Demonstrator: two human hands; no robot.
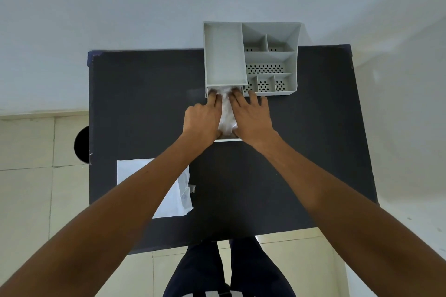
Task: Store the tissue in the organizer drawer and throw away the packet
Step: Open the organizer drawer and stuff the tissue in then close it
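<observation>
A grey organizer (224, 55) stands at the back of the dark table, its drawer (226, 139) pulled out toward me. White tissue (226, 113) lies in the open drawer. My left hand (202, 120) and my right hand (252, 120) press down on the tissue from either side, fingertips at the drawer's inner end under the organizer. The flat clear packet (178, 198) lies on the table's near left, partly hidden by my left forearm.
The organizer's right half has several open compartments (268, 69) with perforated floors. A black round bin (82, 144) sits on the tiled floor beside the table's left edge. The wall is right behind the table (144, 103).
</observation>
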